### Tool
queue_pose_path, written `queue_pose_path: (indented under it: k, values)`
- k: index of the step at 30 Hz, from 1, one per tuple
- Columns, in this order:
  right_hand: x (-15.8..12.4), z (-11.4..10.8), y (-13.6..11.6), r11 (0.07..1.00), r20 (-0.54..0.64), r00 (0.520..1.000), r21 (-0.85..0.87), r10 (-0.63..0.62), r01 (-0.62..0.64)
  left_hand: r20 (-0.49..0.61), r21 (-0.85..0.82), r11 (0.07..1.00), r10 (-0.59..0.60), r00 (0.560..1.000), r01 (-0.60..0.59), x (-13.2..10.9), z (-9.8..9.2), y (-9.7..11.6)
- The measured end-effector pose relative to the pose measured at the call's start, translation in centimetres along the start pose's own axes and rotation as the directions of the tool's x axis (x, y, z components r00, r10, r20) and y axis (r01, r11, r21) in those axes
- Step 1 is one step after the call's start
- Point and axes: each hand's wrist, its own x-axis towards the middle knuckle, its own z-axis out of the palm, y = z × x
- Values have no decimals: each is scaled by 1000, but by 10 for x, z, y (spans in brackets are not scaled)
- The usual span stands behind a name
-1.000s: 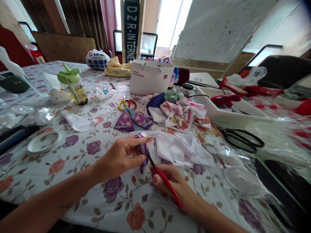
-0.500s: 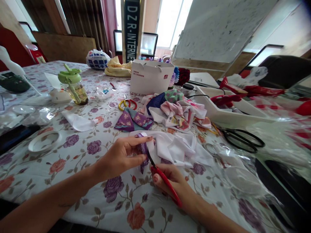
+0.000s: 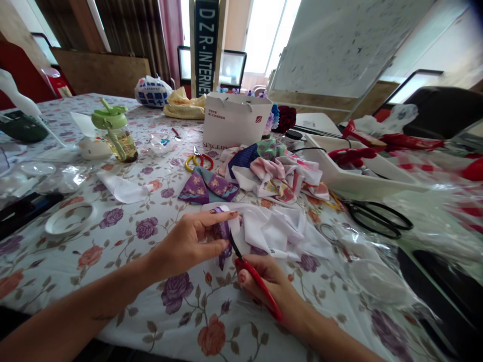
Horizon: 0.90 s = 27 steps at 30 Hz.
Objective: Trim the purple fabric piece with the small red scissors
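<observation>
My left hand (image 3: 188, 239) pinches a folded strip of purple patterned fabric (image 3: 224, 256) between its thumb and fingers. My right hand (image 3: 271, 281) is closed around red-handled scissors (image 3: 260, 285), whose dark blades point up at the fabric's right edge, close to my left fingertips. Whether the blades touch the cloth I cannot tell. White fabric (image 3: 273, 229) lies crumpled just behind both hands. Beyond my left hand rests a folded purple and teal floral cloth (image 3: 207, 185), beside a heap of pink, blue and green fabric pieces (image 3: 279, 173).
Yellow-and-red-handled snips (image 3: 198, 161) lie behind the cloths, before a white paper box (image 3: 236, 120). To the right are black scissors (image 3: 377, 217), clear plastic bags and a white tray (image 3: 370, 181). A tape roll (image 3: 70, 219) and a green-lidded bottle (image 3: 123, 143) stand left.
Both hands, the purple fabric and the scissors keep nearly the same pose. The whole view has shifted very slightly.
</observation>
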Motion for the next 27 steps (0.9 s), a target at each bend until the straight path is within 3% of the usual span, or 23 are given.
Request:
queue_pose_path:
  k: [27]
  values:
    - [-1, 2, -6, 1000, -19, 1000, -9, -17, 17, 16, -61, 998, -17, 1000, 18, -1, -1, -2]
